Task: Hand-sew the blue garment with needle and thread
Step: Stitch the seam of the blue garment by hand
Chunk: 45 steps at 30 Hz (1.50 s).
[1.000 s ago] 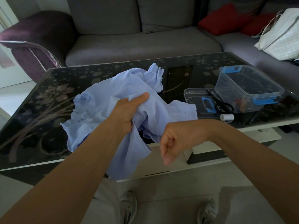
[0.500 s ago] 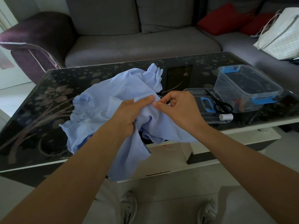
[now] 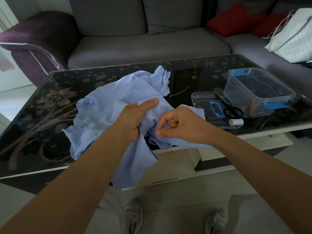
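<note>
At centre frame the left hand (image 3: pixel 135 119) grips the bunched blue garment (image 3: pixel 116 92); the right hand (image 3: pixel 184 125) pinches its fold, needle unseen. Slack cloth could misplace the stitch.

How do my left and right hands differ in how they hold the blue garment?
The left hand grips a bunch of the blue garment, thumb stretched flat on top; the right hand only pinches a small spot with thumb and forefinger, other fingers curled in. Both hold the same cloth; no needle is discernible.
</note>
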### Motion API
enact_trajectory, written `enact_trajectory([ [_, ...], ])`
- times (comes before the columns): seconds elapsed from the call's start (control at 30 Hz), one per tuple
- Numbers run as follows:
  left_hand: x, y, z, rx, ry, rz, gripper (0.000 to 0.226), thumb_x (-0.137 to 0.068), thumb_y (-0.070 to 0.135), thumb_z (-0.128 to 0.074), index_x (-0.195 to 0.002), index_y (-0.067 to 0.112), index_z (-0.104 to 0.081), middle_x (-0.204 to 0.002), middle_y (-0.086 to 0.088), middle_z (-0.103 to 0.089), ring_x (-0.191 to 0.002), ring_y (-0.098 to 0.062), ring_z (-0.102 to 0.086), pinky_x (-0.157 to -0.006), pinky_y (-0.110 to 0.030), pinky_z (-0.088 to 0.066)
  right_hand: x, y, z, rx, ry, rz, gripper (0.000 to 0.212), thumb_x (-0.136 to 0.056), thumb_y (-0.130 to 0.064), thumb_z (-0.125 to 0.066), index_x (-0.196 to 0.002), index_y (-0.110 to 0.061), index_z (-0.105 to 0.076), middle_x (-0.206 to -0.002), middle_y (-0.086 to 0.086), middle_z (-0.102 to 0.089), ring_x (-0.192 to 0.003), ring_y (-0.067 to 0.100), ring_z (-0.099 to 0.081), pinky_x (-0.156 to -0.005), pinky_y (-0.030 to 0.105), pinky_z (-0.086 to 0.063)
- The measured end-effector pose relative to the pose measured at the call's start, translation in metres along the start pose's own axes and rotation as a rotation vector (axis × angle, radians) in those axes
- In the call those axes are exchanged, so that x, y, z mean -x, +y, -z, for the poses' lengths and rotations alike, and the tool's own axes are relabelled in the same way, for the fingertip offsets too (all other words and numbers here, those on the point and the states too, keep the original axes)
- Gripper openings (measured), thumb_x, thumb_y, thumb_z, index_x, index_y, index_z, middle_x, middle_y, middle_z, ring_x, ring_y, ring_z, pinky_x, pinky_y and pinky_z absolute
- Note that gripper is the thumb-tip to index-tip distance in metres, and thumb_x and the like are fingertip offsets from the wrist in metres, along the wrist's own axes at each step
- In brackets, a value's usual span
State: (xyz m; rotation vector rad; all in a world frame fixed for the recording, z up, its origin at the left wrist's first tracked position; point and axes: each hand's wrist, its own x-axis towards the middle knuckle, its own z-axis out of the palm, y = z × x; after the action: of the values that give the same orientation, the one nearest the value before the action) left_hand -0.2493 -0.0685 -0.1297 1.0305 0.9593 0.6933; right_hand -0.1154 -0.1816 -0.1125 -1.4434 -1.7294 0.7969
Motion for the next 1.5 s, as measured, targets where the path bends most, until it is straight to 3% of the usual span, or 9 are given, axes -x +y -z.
enact_trajectory([
  [0.2, 0.003, 0.002, 0.000, -0.028, 0.007, 0.011, 0.069, -0.061, 0.045, -0.086, -0.120, 0.015, -0.067, -0.116, -0.009, -0.070, -0.109, -0.030, -0.065, -0.097, -0.047, -0.052, 0.003, 0.002, -0.004, -0.015, -0.109, 0.011, 0.015, -0.082, -0.030, -0.072, -0.083, -0.016, -0.073, -0.075, 0.021, -0.065, -0.067, 0.040, -0.058, -0.066, 0.045, -0.051],
  [0.37, 0.008, 0.006, -0.001, -0.080, -0.052, -0.031, 0.037, -0.087, 0.026, -0.071, -0.115, 0.003, -0.068, -0.110, -0.015, -0.071, -0.102, -0.028, -0.067, -0.093, -0.039, -0.054, 0.003, -0.003, 0.020, -0.111, 0.042, -0.043, 0.016, -0.093, 0.000, -0.054, -0.102, -0.012, -0.060, -0.060, 0.001, -0.045, -0.052, 0.002, -0.042, -0.054, 0.016, -0.036],
  [0.47, 0.009, 0.007, 0.000, -0.137, -0.030, -0.042, 0.040, -0.086, 0.030, -0.072, -0.118, 0.006, -0.067, -0.114, -0.011, -0.070, -0.108, -0.027, -0.065, -0.100, -0.042, -0.051, 0.002, 0.000, 0.033, -0.249, 0.168, -0.109, 0.020, -0.099, 0.000, -0.041, -0.105, -0.010, -0.057, -0.065, -0.001, -0.044, -0.054, 0.002, -0.039, -0.050, 0.016, -0.033],
  [0.67, 0.013, 0.007, 0.004, -0.215, -0.121, -0.105, 0.034, -0.091, 0.027, -0.066, -0.119, 0.009, -0.067, -0.112, -0.010, -0.072, -0.106, -0.026, -0.067, -0.095, -0.038, -0.053, 0.003, 0.004, 0.035, -0.079, 0.172, -0.074, 0.021, -0.098, -0.009, -0.053, -0.118, -0.010, -0.062, -0.081, 0.003, -0.074, -0.049, 0.005, -0.049, -0.048, 0.019, -0.041],
  [0.83, 0.011, 0.004, 0.005, -0.282, -0.127, -0.143, 0.040, -0.092, 0.033, -0.064, -0.125, 0.011, -0.060, -0.118, -0.010, -0.067, -0.109, -0.025, -0.064, -0.103, -0.045, -0.048, 0.003, 0.006, 0.033, 0.014, 0.222, -0.056, 0.020, -0.096, -0.006, -0.055, -0.097, -0.015, -0.073, -0.050, -0.008, -0.056, -0.046, 0.002, -0.048, -0.051, 0.008, -0.039],
  [1.0, 0.011, 0.005, 0.005, -0.277, -0.111, -0.137, 0.049, -0.090, 0.037, -0.067, -0.131, 0.013, -0.057, -0.123, -0.011, -0.065, -0.114, -0.028, -0.062, -0.105, -0.047, -0.046, 0.002, 0.005, 0.032, 0.029, 0.238, -0.048, 0.022, -0.096, -0.010, -0.055, -0.098, -0.020, -0.074, -0.050, 0.011, -0.049, -0.045, 0.006, -0.040, -0.047, 0.012, -0.037],
  [1.2, 0.014, 0.006, 0.007, -0.294, -0.127, -0.138, 0.041, -0.089, 0.034, -0.068, -0.123, 0.011, -0.063, -0.116, -0.011, -0.069, -0.109, -0.028, -0.065, -0.100, -0.043, -0.051, 0.002, 0.004, 0.033, 0.049, 0.214, -0.044, 0.026, -0.097, -0.010, -0.053, -0.097, -0.029, -0.070, -0.044, -0.011, -0.045, -0.045, 0.006, -0.040, -0.048, 0.009, -0.036],
  [1.37, 0.018, 0.009, 0.006, -0.333, -0.119, -0.140, 0.047, -0.088, 0.039, -0.070, -0.127, 0.014, -0.060, -0.120, -0.010, -0.067, -0.112, -0.028, -0.064, -0.104, -0.048, -0.047, 0.003, 0.005, 0.034, 0.070, 0.201, -0.030, 0.025, -0.097, -0.007, -0.052, -0.100, -0.024, -0.070, -0.041, -0.014, -0.044, -0.043, 0.005, -0.043, -0.049, 0.007, -0.037],
  [1.5, 0.021, 0.011, 0.004, -0.410, -0.130, -0.173, 0.034, -0.090, 0.035, -0.067, -0.112, 0.010, -0.069, -0.107, -0.010, -0.072, -0.104, -0.028, -0.067, -0.096, -0.041, -0.053, 0.003, 0.006, 0.034, 0.095, 0.186, -0.057, 0.023, -0.096, -0.007, -0.054, -0.108, -0.021, -0.068, -0.043, -0.009, -0.043, -0.042, 0.006, -0.040, -0.048, 0.010, -0.036],
])
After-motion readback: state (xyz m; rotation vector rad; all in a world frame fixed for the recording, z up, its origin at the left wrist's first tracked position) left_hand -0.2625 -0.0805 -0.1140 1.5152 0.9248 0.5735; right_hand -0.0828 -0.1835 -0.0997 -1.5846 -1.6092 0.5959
